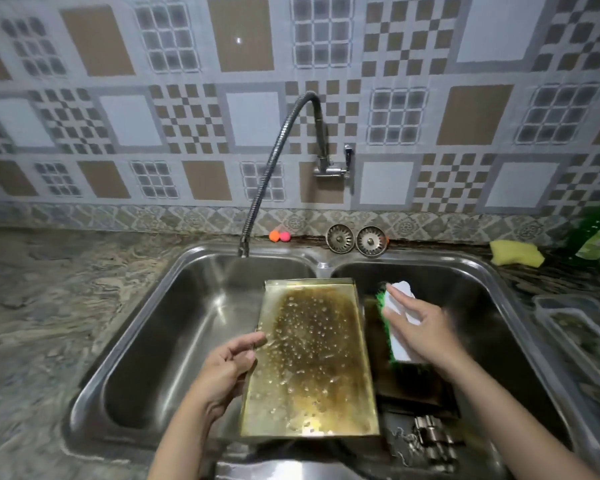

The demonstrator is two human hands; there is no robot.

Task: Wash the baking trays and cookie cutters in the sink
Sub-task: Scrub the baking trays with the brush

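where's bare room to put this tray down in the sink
The left basin is bare from the faucet down to the left hand. The right basin is crowded: a dark tray, metal cutters, and the right hand with the brush.

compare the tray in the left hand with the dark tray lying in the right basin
The held tray is golden, beaded with water drops and in full view, gripped at its edge by the left hand over the divider. The dark tray is nearly black, lies low in the right basin, and is partly hidden behind the right hand and its brush. Both look rectangular.
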